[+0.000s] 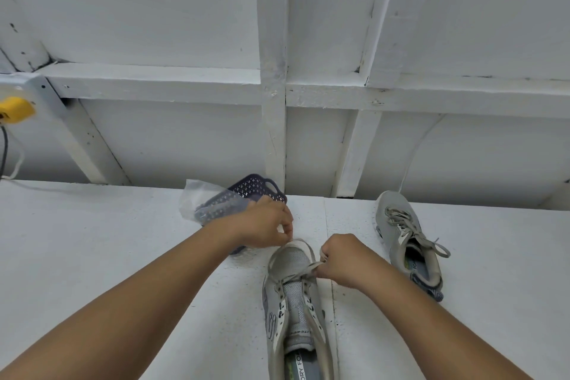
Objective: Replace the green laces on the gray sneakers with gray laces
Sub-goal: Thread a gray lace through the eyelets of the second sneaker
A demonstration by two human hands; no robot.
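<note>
A gray sneaker (294,302) is set on a white table (123,256) below white-painted wall framing (273,86); its gray lace (303,271) is pinched by both the left hand (265,227) and the right hand (345,259).

The insole of the near sneaker (296,311) bears white capital letters along a dark strip, reading "ORY FO" before the print runs out of view at the bottom edge; the start and end of the wording are cut off. On the tongue of the same shoe a small line of lettering shows, too tiny to read. The insole of the far sneaker (410,244) shows the letters "FO" in white beside a yellow-green mark, the rest hidden under the collar. The dark marks on the eyelet strips cannot be made out as letters.
</note>
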